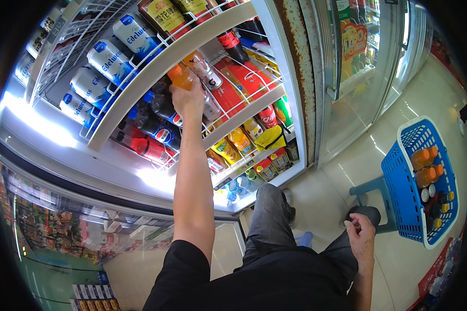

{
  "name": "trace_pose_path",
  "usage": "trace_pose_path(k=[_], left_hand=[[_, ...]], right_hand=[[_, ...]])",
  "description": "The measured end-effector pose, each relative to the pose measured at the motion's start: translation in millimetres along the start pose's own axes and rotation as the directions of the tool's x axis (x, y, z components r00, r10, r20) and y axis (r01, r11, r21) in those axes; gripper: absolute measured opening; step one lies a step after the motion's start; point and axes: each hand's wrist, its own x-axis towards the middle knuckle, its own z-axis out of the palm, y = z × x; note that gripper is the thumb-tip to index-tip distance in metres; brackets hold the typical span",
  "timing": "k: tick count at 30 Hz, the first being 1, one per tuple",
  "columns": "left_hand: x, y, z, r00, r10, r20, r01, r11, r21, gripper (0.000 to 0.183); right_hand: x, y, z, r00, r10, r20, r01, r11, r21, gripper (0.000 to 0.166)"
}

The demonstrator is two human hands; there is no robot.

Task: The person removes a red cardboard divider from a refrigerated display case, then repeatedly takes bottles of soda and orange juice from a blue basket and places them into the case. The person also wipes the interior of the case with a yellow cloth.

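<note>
My left hand (187, 99) is inside the lit drinks fridge, gripping an orange-capped bottle of orange drink (181, 77) on a wire shelf. Beside it lie another orange-capped bottle (194, 60) and, below left, blue-capped Pepsi bottles (161, 134). Edelweiss cans (109, 62) fill the shelf at the upper left. My right hand (361, 233) rests by my right knee, fingers curled, with nothing seen in it; its palm is hidden.
At the right a blue plastic basket (406, 210) holds several orange-capped bottles, dark bottles and cans, on a blue-green stool (381, 186). A glass fridge door (358, 101) stands to the right of the rusty frame (295, 50). Wire shelves with white front rails (253, 112) surround my left hand.
</note>
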Motion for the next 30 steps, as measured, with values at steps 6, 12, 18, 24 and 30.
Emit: trace_pose_path(k=[6,12,18,24,30], left_hand=[[-1,-17,22,0.949,0.315,-0.026,-0.316,0.944,-0.1,0.066],[-22,-86,40,0.975,0.217,0.043,-0.221,0.966,0.135,0.062],[-53,-69,44,0.968,0.231,0.102,-0.248,0.943,0.222,0.083],[-88,-75,43,0.918,0.36,0.169,-0.397,0.84,0.37,0.082],[-89,-87,45,0.842,0.473,0.258,-0.536,0.781,0.319,0.05]], right_hand=[[-3,12,-6,0.993,-0.078,-0.086,0.075,0.997,-0.033,0.024],[1,13,-33,0.994,-0.038,-0.099,0.03,0.996,-0.08,0.027],[5,4,-96,0.968,0.078,-0.24,-0.086,0.996,-0.023,0.025],[45,4,-186,0.849,0.122,-0.515,-0.201,0.975,-0.099,0.027],[137,72,-244,0.86,0.06,-0.507,-0.337,0.813,-0.475,0.045]])
